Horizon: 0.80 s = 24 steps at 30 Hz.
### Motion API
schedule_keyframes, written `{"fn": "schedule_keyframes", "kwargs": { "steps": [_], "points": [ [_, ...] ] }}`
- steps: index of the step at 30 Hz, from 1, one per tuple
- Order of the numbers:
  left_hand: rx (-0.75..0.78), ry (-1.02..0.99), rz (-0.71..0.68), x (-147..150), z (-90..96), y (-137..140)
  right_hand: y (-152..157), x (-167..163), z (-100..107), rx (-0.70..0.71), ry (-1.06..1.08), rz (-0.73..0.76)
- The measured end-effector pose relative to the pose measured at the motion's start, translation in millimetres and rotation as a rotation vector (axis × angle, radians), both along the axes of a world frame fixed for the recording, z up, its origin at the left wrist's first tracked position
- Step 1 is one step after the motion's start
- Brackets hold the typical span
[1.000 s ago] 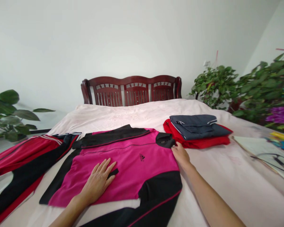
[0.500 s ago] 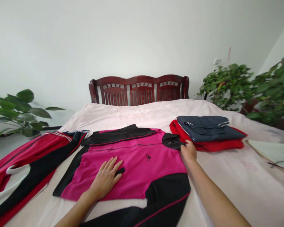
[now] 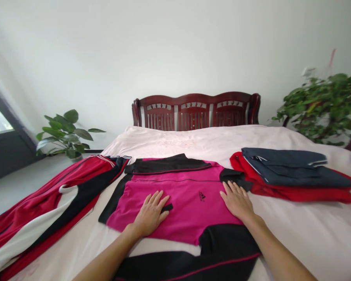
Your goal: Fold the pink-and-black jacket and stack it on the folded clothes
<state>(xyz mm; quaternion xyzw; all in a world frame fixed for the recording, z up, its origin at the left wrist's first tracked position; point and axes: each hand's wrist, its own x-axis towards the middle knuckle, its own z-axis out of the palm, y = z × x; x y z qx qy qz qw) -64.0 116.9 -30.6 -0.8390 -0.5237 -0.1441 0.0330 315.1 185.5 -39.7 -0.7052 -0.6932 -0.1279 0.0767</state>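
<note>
A magenta and black jacket (image 3: 181,195) lies on the bed, its collar end to the right and one black sleeve (image 3: 190,263) stretched along the near side. My left hand (image 3: 152,210) rests flat on the magenta cloth, fingers spread, beside a small black patch. Near the black collar, my right hand (image 3: 236,199) also lies flat on the jacket with its fingers extended. Neither hand grips the fabric. The far black sleeve runs folded across the top of the jacket.
Left of the jacket lies a red, white and black garment (image 3: 67,199). Folded dark blue clothing (image 3: 286,168) sits on folded red clothing (image 3: 304,194) at the right. Behind the pink bedsheet (image 3: 175,140) stands a wooden headboard (image 3: 195,111), with plants (image 3: 66,132) on both sides.
My right hand has let go of the jacket's collar edge and come down flat on the cloth. My left hand still lies on the jacket. The view has turned left.
</note>
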Motion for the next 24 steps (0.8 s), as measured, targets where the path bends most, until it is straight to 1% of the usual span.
{"fn": "schedule_keyframes", "kwargs": {
  "steps": [3,5,7,9,12,14,16,18,21,24],
  "points": [
    [-0.109,-0.074,-0.030,-8,14.4,2,-1,3,-5,0.019,-0.036,-0.015],
    [-0.155,-0.145,-0.011,-21,26.6,9,-1,4,-5,0.030,-0.045,-0.010],
    [-0.120,-0.156,0.065,-41,35.7,21,-1,4,-5,0.038,-0.043,-0.001],
    [-0.054,-0.076,0.177,-65,38.1,33,0,5,-5,0.043,-0.038,0.003],
    [-0.060,0.040,0.334,-97,28.4,43,1,6,-7,0.047,-0.028,0.000],
    [-0.094,0.076,0.388,-112,17.3,42,2,7,-7,0.048,-0.018,0.002],
    [-0.093,0.103,0.389,-121,7.0,38,2,8,-8,0.051,-0.005,0.008],
    [-0.063,0.114,0.361,-126,-0.5,30,3,9,-9,0.059,0.005,0.020],
    [-0.044,0.116,0.331,-132,-6.4,18,4,11,-10,0.077,0.002,0.032],
    [-0.059,0.120,0.335,-137,-8.7,7,4,11,-10,0.079,-0.008,0.028]
  ]
}}
